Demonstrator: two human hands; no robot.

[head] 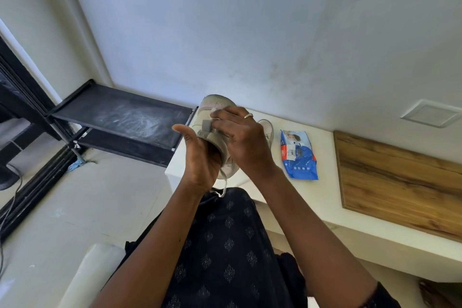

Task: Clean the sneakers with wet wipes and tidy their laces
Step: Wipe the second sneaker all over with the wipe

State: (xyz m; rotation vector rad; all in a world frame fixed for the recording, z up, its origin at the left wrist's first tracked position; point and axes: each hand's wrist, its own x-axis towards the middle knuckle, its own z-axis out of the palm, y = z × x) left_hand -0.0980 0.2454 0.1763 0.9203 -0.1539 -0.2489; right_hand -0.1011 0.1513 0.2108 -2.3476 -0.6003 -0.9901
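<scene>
Sneaker (212, 112) held in the air over the left corner of the white counter (325, 197), long axis running away from the person, toe toward the wall. Black rack (120, 117) stands left; wooden board (400, 182) and wipes pack (298, 155) lie right, bare counter between them. Left hand (200, 157) grips the heel; right hand (240, 137) grips the top. One lace (224, 182) hangs free.

Scuffed pale wall (225, 20) with a white square plate (431, 112), white tabletop (312, 197) below it, wood-grain panel (400, 177) on it, dusty black shelf rack (120, 112) left, pale floor (75, 202), black-framed glazing (20, 87), soft daylight
</scene>
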